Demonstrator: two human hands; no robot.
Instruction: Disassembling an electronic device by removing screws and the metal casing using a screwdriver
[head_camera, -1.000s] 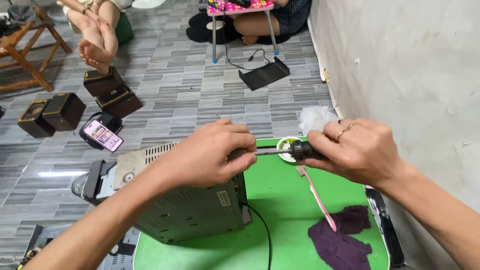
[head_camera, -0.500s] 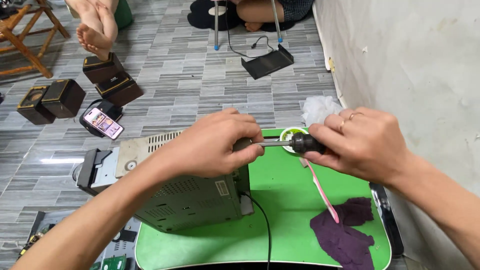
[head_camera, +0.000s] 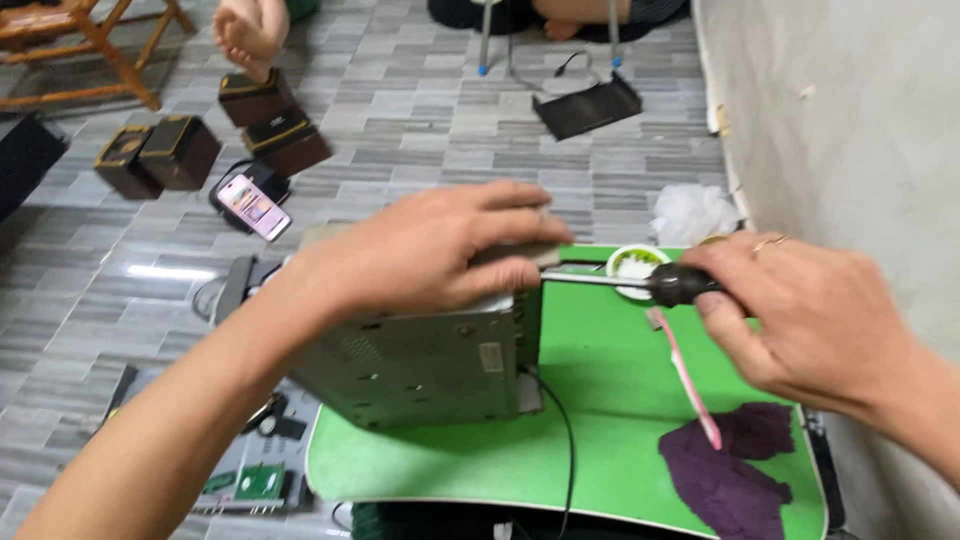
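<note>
Screwdriver (head_camera: 640, 283) lies level, tip toward left hand (head_camera: 430, 255).

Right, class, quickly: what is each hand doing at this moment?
Left hand: fingers curled over the top edge of the grey metal device casing, gripping it.
Right hand: closed on the black-handled screwdriver.

Green table (head_camera: 600, 440) bears metal case (head_camera: 420, 365), purple cloth (head_camera: 725, 470).
</note>
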